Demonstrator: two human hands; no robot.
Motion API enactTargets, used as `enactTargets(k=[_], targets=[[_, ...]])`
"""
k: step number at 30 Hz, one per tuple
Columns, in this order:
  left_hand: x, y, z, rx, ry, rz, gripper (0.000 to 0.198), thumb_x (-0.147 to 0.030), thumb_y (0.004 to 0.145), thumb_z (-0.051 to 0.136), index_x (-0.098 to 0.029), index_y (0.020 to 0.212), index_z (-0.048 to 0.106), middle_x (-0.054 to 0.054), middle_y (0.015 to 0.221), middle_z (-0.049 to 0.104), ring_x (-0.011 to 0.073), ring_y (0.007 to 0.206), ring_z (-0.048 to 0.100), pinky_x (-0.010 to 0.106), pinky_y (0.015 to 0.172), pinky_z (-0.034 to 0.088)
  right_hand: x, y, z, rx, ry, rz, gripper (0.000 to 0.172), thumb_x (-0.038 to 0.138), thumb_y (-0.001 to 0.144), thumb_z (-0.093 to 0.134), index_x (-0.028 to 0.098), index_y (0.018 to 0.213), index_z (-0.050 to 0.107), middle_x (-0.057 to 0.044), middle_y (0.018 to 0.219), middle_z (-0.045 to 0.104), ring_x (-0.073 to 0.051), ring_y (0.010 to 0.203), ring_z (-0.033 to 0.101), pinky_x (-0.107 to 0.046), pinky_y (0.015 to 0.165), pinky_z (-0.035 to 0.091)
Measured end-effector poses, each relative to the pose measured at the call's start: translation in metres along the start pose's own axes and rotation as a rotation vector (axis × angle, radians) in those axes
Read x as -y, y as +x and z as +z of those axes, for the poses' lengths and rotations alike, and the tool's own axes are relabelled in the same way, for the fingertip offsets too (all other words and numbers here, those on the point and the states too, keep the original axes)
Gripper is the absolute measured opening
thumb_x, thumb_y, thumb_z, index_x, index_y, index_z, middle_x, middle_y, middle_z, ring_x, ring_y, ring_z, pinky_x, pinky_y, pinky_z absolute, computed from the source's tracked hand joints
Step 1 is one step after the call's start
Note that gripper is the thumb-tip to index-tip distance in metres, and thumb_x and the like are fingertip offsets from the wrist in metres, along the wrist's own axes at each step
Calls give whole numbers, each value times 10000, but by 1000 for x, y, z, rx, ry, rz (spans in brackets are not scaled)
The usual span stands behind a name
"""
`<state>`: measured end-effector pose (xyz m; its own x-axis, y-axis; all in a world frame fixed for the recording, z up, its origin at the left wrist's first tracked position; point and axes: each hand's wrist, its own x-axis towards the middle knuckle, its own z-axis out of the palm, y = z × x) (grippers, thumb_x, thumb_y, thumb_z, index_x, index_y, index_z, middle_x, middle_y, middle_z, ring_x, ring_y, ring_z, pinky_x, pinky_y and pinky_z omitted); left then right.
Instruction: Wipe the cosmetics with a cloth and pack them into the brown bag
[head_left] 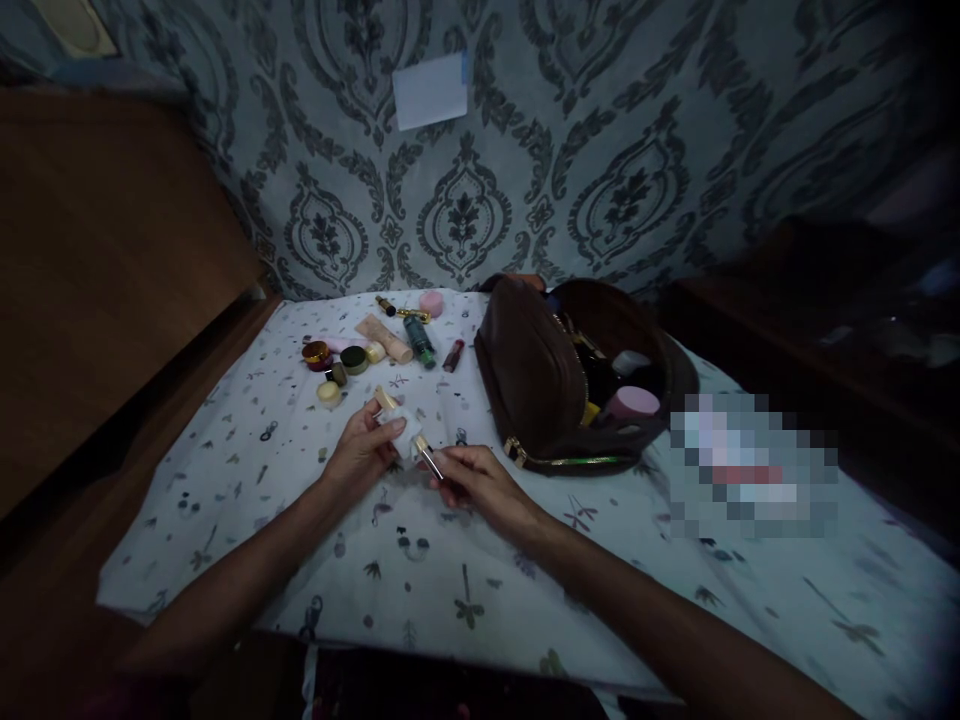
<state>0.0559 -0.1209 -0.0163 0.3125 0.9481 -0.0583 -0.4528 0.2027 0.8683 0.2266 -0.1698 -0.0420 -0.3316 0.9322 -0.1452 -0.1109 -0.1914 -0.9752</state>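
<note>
My left hand (361, 442) is closed around a white wipe (403, 432), thumb pressed on top. A beige end of something (385, 398) pokes out beyond the wipe; whether it belongs to the same item as the tube is hidden. My right hand (476, 478) pinches a slim cosmetic tube (428, 456) with a shiny gold and silver surface, its upper end touching the wipe. Both hands are above the patterned white cloth (420, 580), in front of a group of cosmetics and left of a brown bag (529, 375).
Behind my hands lie a beige squeeze tube (386, 340), a green bottle (418, 338), a small dark red tube (454, 355), a pink jar (431, 303) and several small jars. The bag stands unzipped with a pink-lidded container (634, 403) inside. A blurred-out packet (750, 465) lies right.
</note>
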Motion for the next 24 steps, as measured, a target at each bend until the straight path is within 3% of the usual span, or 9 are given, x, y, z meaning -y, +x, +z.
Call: enactTargets(k=[4,7,11,16,24], targets=[[1,2,-2,10,23,13,445,-238,621,869,-155,965,599,-12,746,678,118,605,634,215,579,532,0,2,0,21,263,138,395,536,722,721,145,759,675,-12,684,585,-66,509,399,-230,487,284],[1,2,-1,-19,13,12,476,-237,612,876,-160,988,595,-7,785,688,114,622,641,210,602,535,0,3,1,8,299,128,386,515,737,712,147,838,650,-8,685,584,-71,511,423,-223,473,292],[-1,2,1,-97,-12,17,478,-218,585,890,-166,944,578,-18,794,682,92,607,632,184,586,522,-2,3,3,-78,152,-30,482,447,695,763,213,1048,534,52,696,564,-94,542,490,-213,487,352],[-2,1,4,-121,-9,29,455,-206,573,894,-163,901,583,-33,760,666,80,582,602,167,535,488,-6,0,5,-136,-69,-194,338,495,793,672,198,853,522,43,674,548,-101,575,522,-209,508,371],[1,2,1,-141,3,30,426,-230,567,896,-162,826,565,-42,718,651,71,534,567,169,496,460,-4,-2,0,-117,-191,-211,367,551,883,536,189,823,528,37,576,546,-98,497,472,-216,485,343]])
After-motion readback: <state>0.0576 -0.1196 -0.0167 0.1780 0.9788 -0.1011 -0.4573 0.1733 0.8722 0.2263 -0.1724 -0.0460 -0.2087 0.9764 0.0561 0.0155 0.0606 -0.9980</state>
